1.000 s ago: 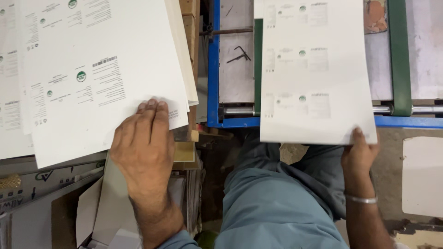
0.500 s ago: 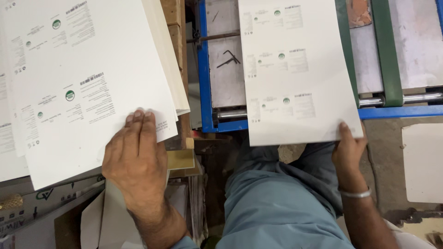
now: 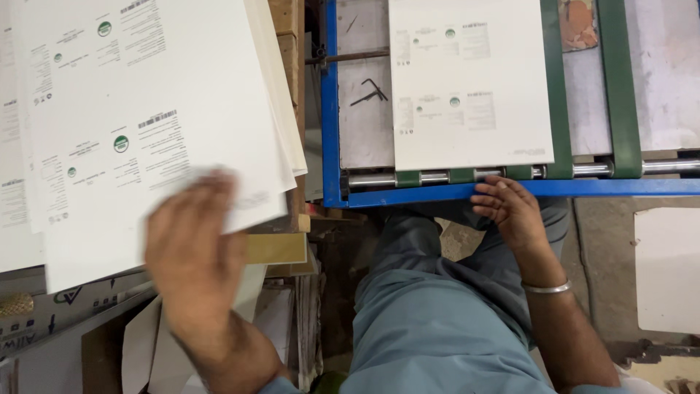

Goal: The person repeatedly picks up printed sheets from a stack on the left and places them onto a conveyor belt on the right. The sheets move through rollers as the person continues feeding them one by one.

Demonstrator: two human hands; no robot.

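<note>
A stack of white printed card sheets (image 3: pixel 146 109) lies at the left. My left hand (image 3: pixel 193 248), blurred by motion, rests flat on the near corner of the top sheet. One printed white sheet (image 3: pixel 470 84) lies on the grey bed of a blue-framed machine (image 3: pixel 332 109), its near edge at the steel roller (image 3: pixel 437 176). My right hand (image 3: pixel 510 211) is at the blue front rail just below that sheet, fingers curled and apart, holding nothing. A metal bangle circles my right wrist.
Green belts (image 3: pixel 620 87) run along the machine bed right of the sheet. A dark bent tool (image 3: pixel 370 91) lies on the bed. Cardboard and paper scraps (image 3: pixel 277 314) sit under the stack. A white board (image 3: pixel 667 270) lies on the floor at right.
The single sheet slid away from me onto the machine bed and my right hand let go of it. My left hand shifted nearer on the stack and is now blurred.
</note>
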